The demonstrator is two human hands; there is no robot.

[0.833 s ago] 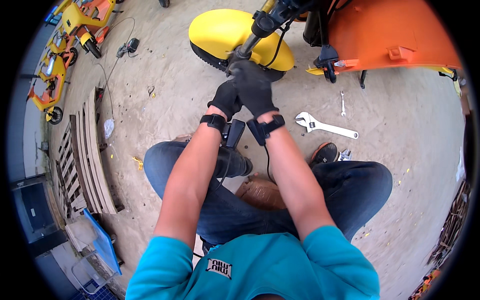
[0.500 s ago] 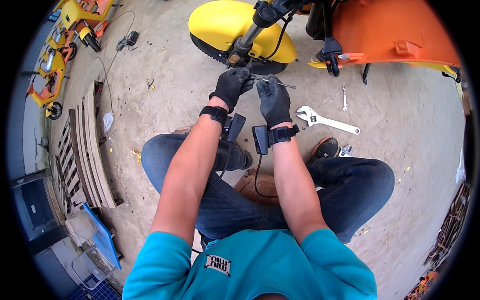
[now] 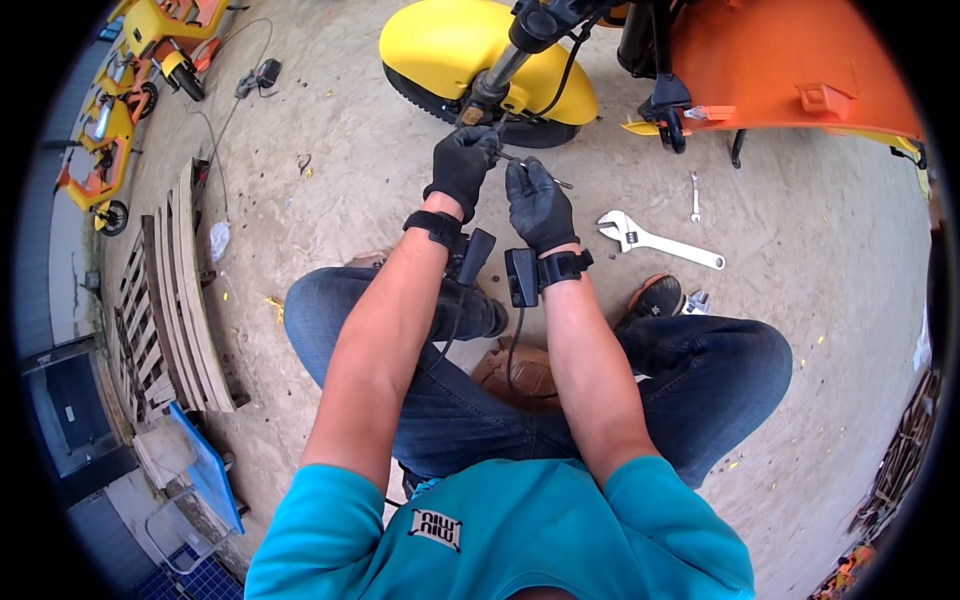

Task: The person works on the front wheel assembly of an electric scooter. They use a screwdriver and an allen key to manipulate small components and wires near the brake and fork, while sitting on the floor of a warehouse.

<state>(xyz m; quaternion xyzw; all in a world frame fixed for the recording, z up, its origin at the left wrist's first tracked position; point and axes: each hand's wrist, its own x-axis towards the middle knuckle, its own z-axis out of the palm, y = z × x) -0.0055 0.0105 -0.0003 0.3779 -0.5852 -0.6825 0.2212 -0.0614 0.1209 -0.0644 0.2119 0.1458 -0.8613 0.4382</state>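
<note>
Person seated on the dirt floor, both hands gloved black. Left hand closed round the lower end of the scooter's fork tube, just below the yellow fender. Right hand beside it, fingers pinched on a thin metal rod/tool running btwn both hands. Adjustable wrench lies on floor right of the hands; small spanner near it. Orange scooter body at upper right.
</note>
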